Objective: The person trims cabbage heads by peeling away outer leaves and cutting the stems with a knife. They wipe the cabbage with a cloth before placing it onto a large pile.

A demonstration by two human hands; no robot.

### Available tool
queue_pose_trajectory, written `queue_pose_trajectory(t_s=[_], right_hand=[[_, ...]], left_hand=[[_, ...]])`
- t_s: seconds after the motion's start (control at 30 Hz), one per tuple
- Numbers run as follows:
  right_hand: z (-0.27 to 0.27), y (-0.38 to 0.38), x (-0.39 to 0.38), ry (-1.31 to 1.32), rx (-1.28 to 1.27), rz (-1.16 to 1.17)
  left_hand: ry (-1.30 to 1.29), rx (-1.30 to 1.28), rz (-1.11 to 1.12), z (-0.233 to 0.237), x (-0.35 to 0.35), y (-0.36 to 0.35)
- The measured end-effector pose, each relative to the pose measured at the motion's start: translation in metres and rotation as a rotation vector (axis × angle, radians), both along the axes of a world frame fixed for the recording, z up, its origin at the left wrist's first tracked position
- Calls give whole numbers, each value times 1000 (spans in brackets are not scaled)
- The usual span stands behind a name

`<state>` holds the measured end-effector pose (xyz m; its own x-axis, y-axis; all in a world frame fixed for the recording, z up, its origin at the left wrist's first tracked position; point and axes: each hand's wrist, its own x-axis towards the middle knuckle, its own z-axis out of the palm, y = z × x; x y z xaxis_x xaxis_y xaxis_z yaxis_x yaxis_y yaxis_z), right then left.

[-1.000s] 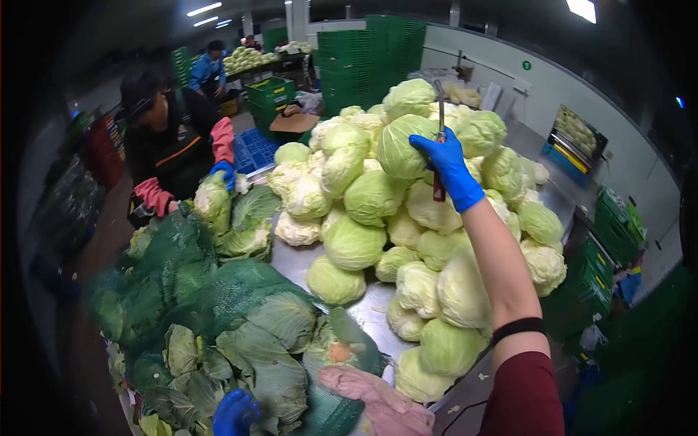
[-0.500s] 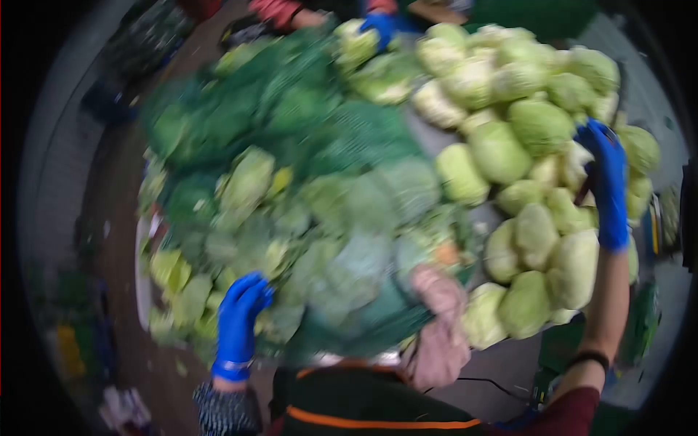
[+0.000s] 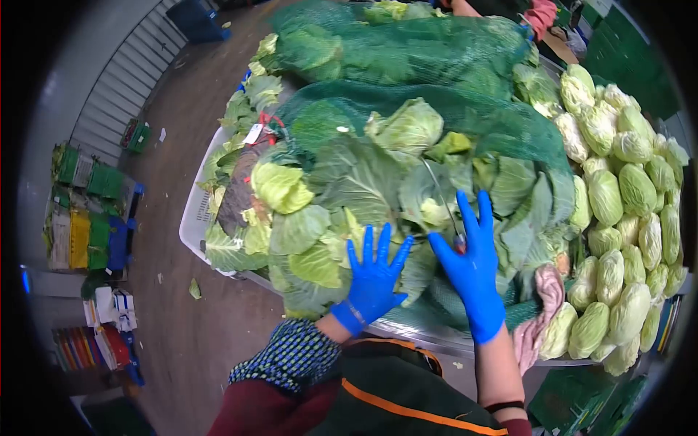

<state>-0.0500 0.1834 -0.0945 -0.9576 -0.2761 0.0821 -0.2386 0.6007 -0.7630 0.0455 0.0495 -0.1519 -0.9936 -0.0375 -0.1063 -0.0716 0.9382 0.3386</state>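
My left hand (image 3: 374,280), in a blue glove, lies flat with fingers spread on loose outer cabbage leaves (image 3: 320,218) at the near edge of the heap. Just to its right, my right hand (image 3: 471,267), also blue-gloved, rests on a leafy cabbage (image 3: 429,203). A knife (image 3: 445,207) is tucked under this hand. Its red handle shows between thumb and forefinger, and the thin blade points away over the leaves. Both hands press on the same mound of green cabbage, part of it covered by a green mesh sack (image 3: 465,116).
Another full mesh sack (image 3: 407,47) lies farther back. Several trimmed pale cabbages (image 3: 632,196) are piled at right on the metal table (image 3: 436,338). A pink cloth (image 3: 542,305) hangs at its edge. Leaves fill a white crate (image 3: 193,218) at left. Coloured crates (image 3: 87,218) stand on the floor. A co-worker's pink sleeve (image 3: 539,13) shows at the top.
My view swung from the pale cabbage pile down to the leafy heap. My right hand came off the pile with the knife, and both hands now rest flat on the leaves.
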Motion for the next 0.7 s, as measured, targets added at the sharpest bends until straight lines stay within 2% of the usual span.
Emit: queue_pose_trajectory(t_s=[0.03,0.07,0.1,0.13,0.17,0.2,0.23,0.27,0.3,0.33,0.4,0.47,0.5,0.53,0.57,0.6,0.63,0.67,0.7], right_hand=[[-12,-21,-6,7,12,12],[-39,-42,-16,93,201,-34],[-66,-62,-25,181,387,-83],[-91,-76,-28,190,397,-75],[-115,-84,-25,30,357,-50],[-115,-103,-18,-135,321,-30],[-116,-118,-12,-139,344,-27],[-115,-132,-4,-265,276,-27],[-110,-151,6,-392,203,-33],[-113,-174,18,-284,156,-57],[-109,-224,29,-331,186,36],[-120,-284,50,-417,-63,153],[-114,-320,61,-479,-45,197],[-149,-354,75,-168,-16,259],[-143,-393,80,-266,127,321],[-161,-431,88,-237,-18,343],[-150,-461,92,-245,-128,366],[-154,-487,100,-261,-364,374],[-140,-502,107,-207,-452,366]], left_hand=[[-25,0,-78,-15,4,-12],[99,-141,-124,-53,11,-19],[108,-216,-154,-72,16,-30],[114,-289,-187,-81,17,-44],[45,-271,-187,-74,17,-59],[44,-251,-186,-79,22,-79],[23,-197,-173,-86,28,-95],[0,-141,-158,-92,36,-109],[65,-229,-188,-93,43,-133],[16,-269,-177,-88,49,-155],[3,-338,-188,-101,67,-212],[-293,310,313,-101,79,-279],[-294,63,136,-92,91,-315],[-278,-184,-39,-78,99,-353],[-321,-274,-25,-67,102,-383],[-368,-364,-6,-62,106,-414],[-255,-432,-34,-73,116,-455],[-342,-426,-23,-42,104,-475],[-190,-531,-100,-59,112,-520]])
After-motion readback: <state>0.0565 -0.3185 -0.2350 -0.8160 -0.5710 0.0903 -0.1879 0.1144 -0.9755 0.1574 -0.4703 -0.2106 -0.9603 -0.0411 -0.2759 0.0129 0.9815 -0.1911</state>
